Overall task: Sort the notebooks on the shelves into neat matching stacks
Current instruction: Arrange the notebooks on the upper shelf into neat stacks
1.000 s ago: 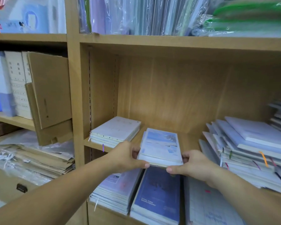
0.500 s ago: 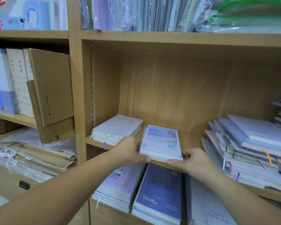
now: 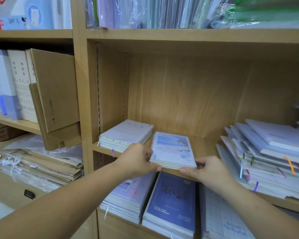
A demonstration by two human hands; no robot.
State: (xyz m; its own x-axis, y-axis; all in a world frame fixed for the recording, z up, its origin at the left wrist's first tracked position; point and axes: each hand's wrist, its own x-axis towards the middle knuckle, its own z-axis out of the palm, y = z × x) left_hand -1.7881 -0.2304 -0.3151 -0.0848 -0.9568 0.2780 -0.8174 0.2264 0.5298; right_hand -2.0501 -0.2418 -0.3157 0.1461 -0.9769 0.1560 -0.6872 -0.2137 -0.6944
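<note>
While you face the shelving, the lower shelf lies closest to you, with a dark blue notebook stack (image 3: 171, 204) at 6 o'clock from your hands, a pale stack (image 3: 128, 195) at 7 o'clock and a grid-covered notebook (image 3: 221, 219) at 5 o'clock. Just above them, your left hand (image 3: 136, 161) and right hand (image 3: 207, 171) each pinch a near corner of the small sky-cover stack (image 3: 173, 150), thumbs at its front edge and fingers curled along its sides. That stack sits flat on the middle shelf (image 3: 205, 145), its near edge at the shelf's front lip. At 10 o'clock from it, just beside, rests a tidy white stack (image 3: 128, 133); at 3 o'clock, apart from it, a fanned, uneven pile (image 3: 266, 152) shows coloured ribbon markers. Farthest, at 12 o'clock, plastic-wrapped books (image 3: 145, 12) stand on the top shelf.
</note>
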